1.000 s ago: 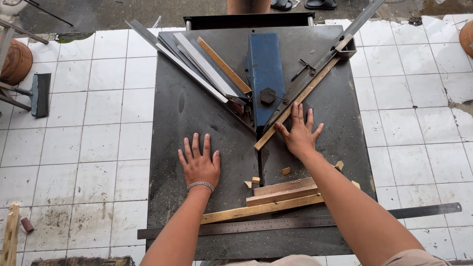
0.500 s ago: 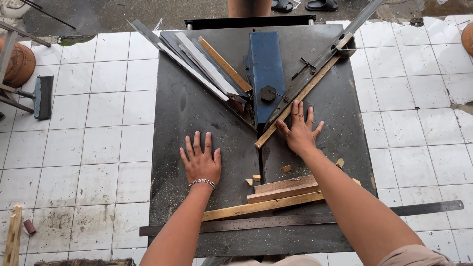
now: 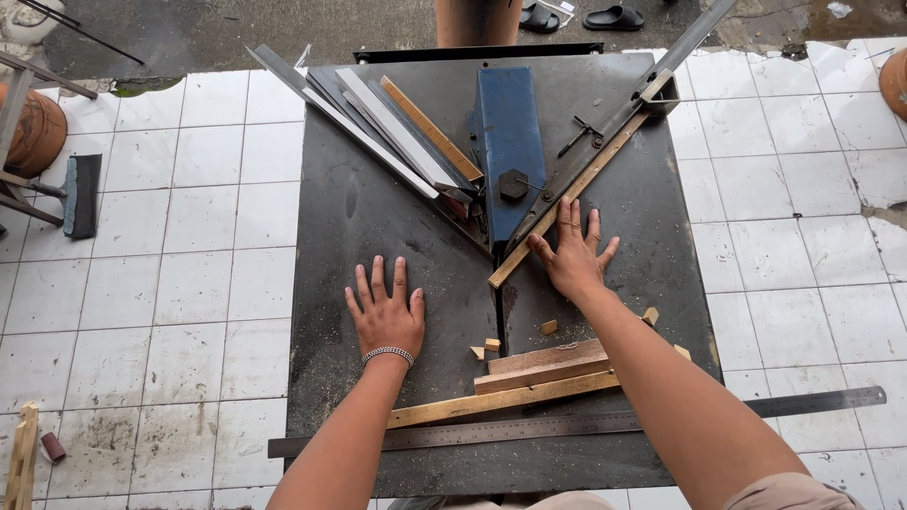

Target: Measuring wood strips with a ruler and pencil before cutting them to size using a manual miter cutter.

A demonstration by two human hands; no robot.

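No packages, labels, signs or screens show anywhere on the table [image 3: 378, 217] or on the tiled floor [image 3: 189, 283] around it. The small pale scrap [image 3: 839, 8] at the top right edge may be litter; it is too small to tell.

Dark metal table [image 3: 378, 227] w/ wood strips [image 3: 543, 368], steel ruler [image 3: 567, 427].
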